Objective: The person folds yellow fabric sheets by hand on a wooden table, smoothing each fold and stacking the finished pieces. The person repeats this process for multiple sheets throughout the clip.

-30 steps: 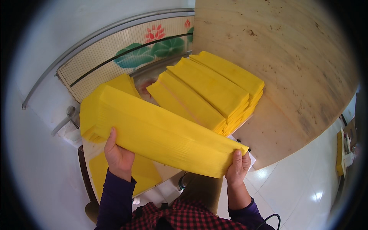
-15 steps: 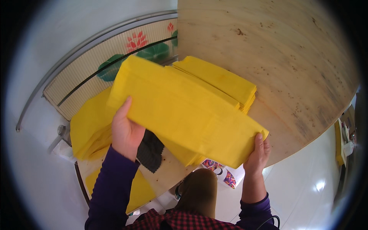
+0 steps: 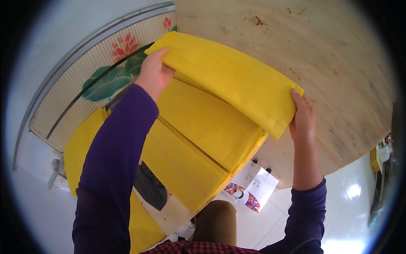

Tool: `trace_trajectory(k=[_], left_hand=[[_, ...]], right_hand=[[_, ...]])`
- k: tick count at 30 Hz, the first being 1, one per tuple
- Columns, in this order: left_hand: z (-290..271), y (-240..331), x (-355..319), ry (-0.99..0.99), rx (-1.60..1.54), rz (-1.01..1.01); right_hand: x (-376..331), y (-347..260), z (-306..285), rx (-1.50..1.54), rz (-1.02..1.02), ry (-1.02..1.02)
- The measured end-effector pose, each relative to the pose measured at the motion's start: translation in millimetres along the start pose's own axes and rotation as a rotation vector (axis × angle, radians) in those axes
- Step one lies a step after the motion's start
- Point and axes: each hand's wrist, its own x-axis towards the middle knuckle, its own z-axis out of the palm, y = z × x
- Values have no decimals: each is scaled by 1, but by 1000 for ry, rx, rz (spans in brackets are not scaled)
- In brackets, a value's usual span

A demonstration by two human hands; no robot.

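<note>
A thick bundle of yellow paper sheets (image 3: 228,82) is held out over the wooden table (image 3: 321,55). My left hand (image 3: 154,72) grips its far left end, and my right hand (image 3: 302,116) grips its right corner. Under the bundle lie stacks of the same yellow sheets (image 3: 203,127), side by side on the table's near edge. Both my arms, in purple sleeves, are stretched forward.
More yellow sheets (image 3: 82,146) lie at the lower left beside a black item (image 3: 150,190). A ribbed panel painted with lotus flowers (image 3: 97,74) stands at the left. Printed paper (image 3: 253,188) lies on the white tiled floor below the table edge.
Both hands have carried the yellow bundle forward and up, from near my body to above the stacks on the table. My arms are now extended.
</note>
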Motion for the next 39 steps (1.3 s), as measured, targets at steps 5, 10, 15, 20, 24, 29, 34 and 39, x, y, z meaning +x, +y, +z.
trace_trajectory(k=[5,10,15,20,24,29,34,39], left_hand=[[7,-26,47,34,21,-34],[-3,-47,64,55,39,-71],[-28,-61,75,156,132,-157],[-42,-73,85,220,177,-201],[-48,-74,90,190,205,-209],[-51,-76,91,204,182,-181],[-55,-75,90,268,197,-136],[-68,-72,92,298,295,-108]], right_hand=[[40,5,-12,-94,52,37],[47,15,-15,-111,56,8],[43,28,-10,-382,108,-27],[43,36,-8,-454,79,-42],[47,37,-11,-496,84,-52],[54,41,-12,-502,83,-45],[54,40,-14,-535,57,-31],[56,41,-15,-606,49,-26]])
